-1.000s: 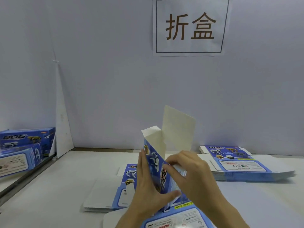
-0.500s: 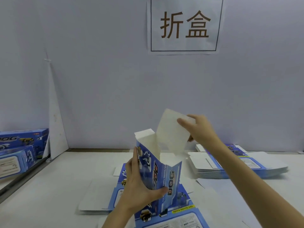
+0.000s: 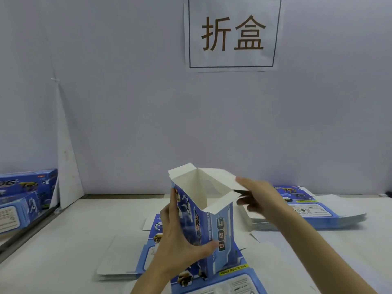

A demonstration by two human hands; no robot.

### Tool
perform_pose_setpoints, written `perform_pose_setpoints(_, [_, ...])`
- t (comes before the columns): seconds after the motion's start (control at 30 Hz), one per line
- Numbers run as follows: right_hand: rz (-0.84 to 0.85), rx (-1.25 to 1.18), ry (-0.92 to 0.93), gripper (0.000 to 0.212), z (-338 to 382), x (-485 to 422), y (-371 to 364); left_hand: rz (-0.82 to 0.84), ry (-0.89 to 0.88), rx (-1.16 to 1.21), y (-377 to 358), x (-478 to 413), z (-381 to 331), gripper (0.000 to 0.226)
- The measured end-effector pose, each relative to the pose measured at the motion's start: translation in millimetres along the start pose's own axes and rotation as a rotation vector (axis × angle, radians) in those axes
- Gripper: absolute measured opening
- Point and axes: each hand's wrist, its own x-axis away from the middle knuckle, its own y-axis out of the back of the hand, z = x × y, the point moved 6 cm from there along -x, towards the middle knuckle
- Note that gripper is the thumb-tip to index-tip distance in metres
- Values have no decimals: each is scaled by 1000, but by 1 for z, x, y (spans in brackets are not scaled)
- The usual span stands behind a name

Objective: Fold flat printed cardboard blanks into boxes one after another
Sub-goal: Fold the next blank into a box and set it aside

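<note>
A blue printed box point(image 3: 220, 228) with DOG lettering stands upright in the middle, its top open and white inside. My left hand point(image 3: 180, 240) grips its lower left side, thumb across the front face. My right hand point(image 3: 257, 196) holds the large white lid flap point(image 3: 220, 179) at the box's upper right, and the flap is bent back and down. Two small white side flaps stick out at the top. Under the box lies a pile of flat printed blanks point(image 3: 131, 257).
A second stack of flat blanks point(image 3: 314, 211) lies at the right rear on the white table point(image 3: 80, 225). Folded blue boxes point(image 3: 23, 196) sit at the far left beyond a metal rail. A paper sign point(image 3: 233, 32) hangs on the back wall.
My right hand left the box's front, took the upright lid flap at its top, and pulled it back and down to the right. My left hand kept its grip on the box.
</note>
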Motion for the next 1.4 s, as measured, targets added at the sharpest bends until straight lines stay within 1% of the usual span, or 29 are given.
perform_pose_setpoints(0.1, [-126,240,272,18,30,4,18,36,-18,-75,-15,3,-5,129])
perform_pose_setpoints(0.17, [-207,401,409,16,40,7,25,48,-12,-109,-22,5,-3,128])
perform_pose_setpoints(0.23, [-239,488,542,22,48,10,26,44,-3,-120,-25,7,0,130])
perform_pose_setpoints(0.27, [-265,524,634,25,52,13,25,42,-1,-121,-25,7,1,132])
perform_pose_setpoints(0.33, [-361,707,887,28,62,24,20,32,1,-143,-27,6,2,135])
perform_pose_setpoints(0.37, [-382,816,999,28,65,29,15,21,9,-162,-28,7,2,136])
perform_pose_setpoints(0.4, [-390,871,1070,27,67,32,12,2,21,-178,-29,7,2,137])
perform_pose_setpoints(0.43, [-379,836,1067,23,70,32,12,-20,32,-187,-30,8,2,138])
perform_pose_setpoints(0.47, [-356,731,1006,19,74,30,16,-42,35,-190,-31,10,1,138])
perform_pose_setpoints(0.53, [-271,421,790,31,78,25,22,-72,42,-183,-33,12,0,139])
perform_pose_setpoints(0.57, [-220,281,672,31,77,22,22,-79,49,-183,-34,13,-1,139])
perform_pose_setpoints(0.6, [-154,177,552,26,75,21,18,-82,56,-192,-36,14,-2,139])
perform_pose_setpoints(0.67, [1,82,358,17,71,20,5,-86,69,-213,-37,14,-3,138])
perform_pose_setpoints(0.7, [56,86,294,15,69,20,-1,-84,80,-205,-38,14,-3,137])
perform_pose_setpoints(0.73, [71,125,272,13,69,20,-5,-84,89,-190,-38,14,-3,137])
perform_pose_setpoints(0.77, [47,211,303,13,71,18,-5,-84,96,-180,-37,15,-2,137])
perform_pose_setpoints(0.83, [-52,391,439,15,79,17,-7,-86,109,-173,-37,15,-1,138])
perform_pose_setpoints(0.87, [-93,429,493,18,81,19,-9,-85,115,-167,-37,14,0,138])
perform_pose_setpoints(0.93, [-134,407,536,18,82,19,-12,-87,125,-165,-37,14,0,136])
perform_pose_setpoints(1.03, [-139,397,544,10,80,21,-18,-92,138,-190,-37,14,1,135])
perform_pose_setpoints(1.17, [-250,481,659,15,83,27,-22,-91,152,-195,-36,15,-1,135])
perform_pose_setpoints(1.23, [-233,506,674,16,84,29,-24,-98,174,-195,-33,17,-2,136])
perform_pose_setpoints(1.3, [-165,424,661,21,83,30,-21,-158,191,-220,-28,20,-6,138])
perform_pose_setpoints(1.33, [-145,336,657,31,81,32,-16,-194,200,-243,-26,21,-9,138])
perform_pose_setpoints(1.37, [-163,224,661,40,75,35,-8,-228,210,-269,-23,22,-11,138])
perform_pose_setpoints(1.4, [-228,107,673,44,65,39,2,-258,216,-294,-21,23,-12,138])
